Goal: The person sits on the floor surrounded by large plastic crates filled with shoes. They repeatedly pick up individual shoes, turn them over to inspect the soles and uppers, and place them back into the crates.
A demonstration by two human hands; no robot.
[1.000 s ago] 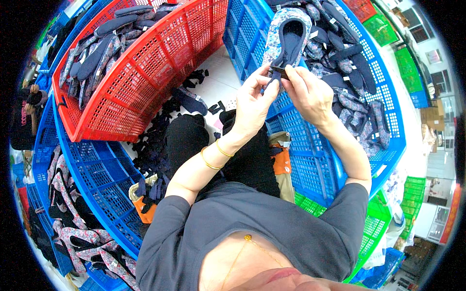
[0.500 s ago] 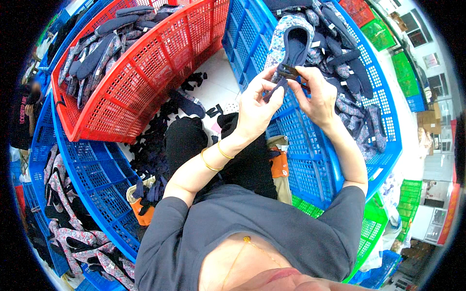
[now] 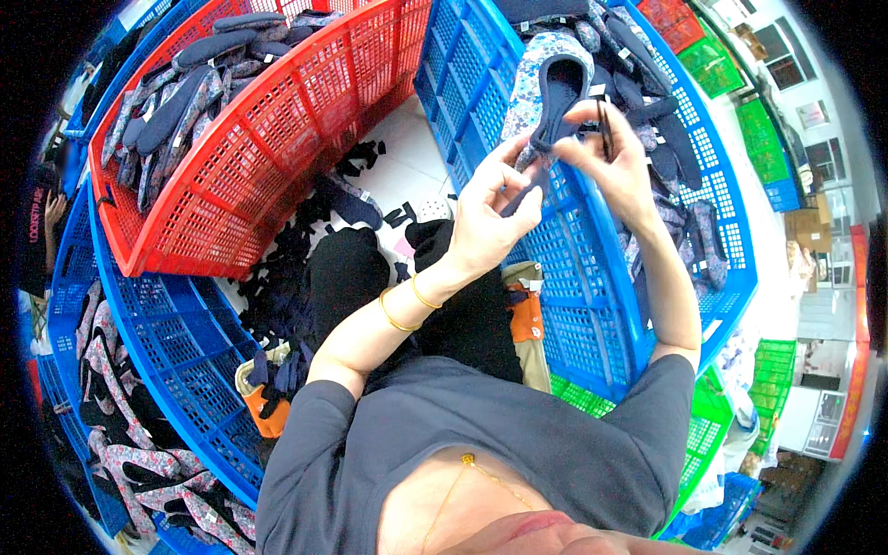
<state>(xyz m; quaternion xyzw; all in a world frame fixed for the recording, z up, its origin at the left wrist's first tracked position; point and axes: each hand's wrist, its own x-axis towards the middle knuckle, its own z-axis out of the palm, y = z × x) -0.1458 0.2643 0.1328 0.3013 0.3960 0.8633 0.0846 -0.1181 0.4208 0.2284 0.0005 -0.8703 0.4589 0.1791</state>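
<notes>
A slipper [image 3: 535, 85] with a blue-and-white floral upper and navy lining is held up over the edge of a blue basket. My left hand [image 3: 495, 203] pinches its near end, where a dark fabric strip [image 3: 536, 176] hangs between the fingers. My right hand [image 3: 615, 166] is just right of the slipper, closed around a slim dark tool that looks like thread snips [image 3: 606, 128]. Its blades are partly hidden by my fingers. The right thumb is close to the slipper's near end; whether it touches cannot be made out.
A blue basket [image 3: 578, 305] of similar slippers stands at right, a tilted red basket [image 3: 305, 120] of slippers at far left. Another blue basket [image 3: 176, 324] is at left, beside floral slipper pieces [image 3: 157, 462]. Dark scraps [image 3: 287, 268] litter the floor by my knees.
My right hand has moved slightly right and up, away from the strip, and the dark tool has swung upright with it. The left hand keeps its hold on the slipper.
</notes>
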